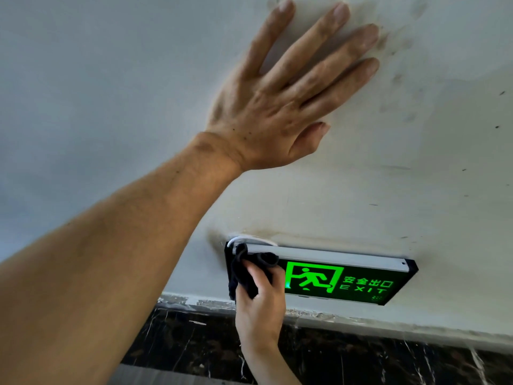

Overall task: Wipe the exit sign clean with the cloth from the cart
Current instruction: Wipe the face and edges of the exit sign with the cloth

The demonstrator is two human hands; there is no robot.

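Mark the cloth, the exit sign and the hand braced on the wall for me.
cloth [244, 273], head view, dark bunched fabric at the sign's left end
exit sign [361, 284], head view, lit green face
left hand [277, 107], head view, back of hand

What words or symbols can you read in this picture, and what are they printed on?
"安全出口": green characters on the exit sign.
"EXIT": green letters just beneath them on that sign.
Running-figure-through-doorway pictogram: green, left of the words.
Small marks at the sign's lower right corner: too small to read.
The cloth and wall carry no text.
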